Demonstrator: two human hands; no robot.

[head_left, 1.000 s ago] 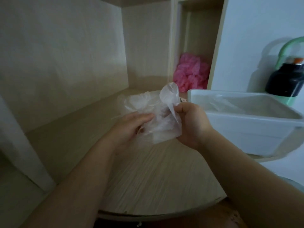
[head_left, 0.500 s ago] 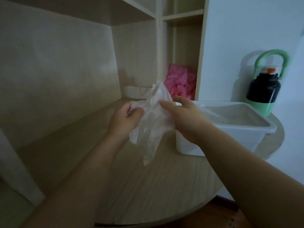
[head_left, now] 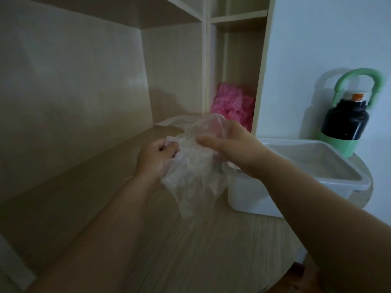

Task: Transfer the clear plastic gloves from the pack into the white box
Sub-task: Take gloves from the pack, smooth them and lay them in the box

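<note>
Clear plastic gloves (head_left: 194, 176) hang above the wooden table (head_left: 190, 250), bunched between both hands just left of the white box (head_left: 249, 197)! Left hand (head_left: 154, 157) curls tight round one edge, right hand (head_left: 234, 149) pinches the top. Orange label on the black bottle (head_left: 344, 125) behind is too blurred to read.

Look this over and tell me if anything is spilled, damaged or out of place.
Nothing stands out. The left hand and right hand grip the crumpled clear plastic gloves above the table, beside the white box, which sits level. The bottle behind it stands upright.
</note>
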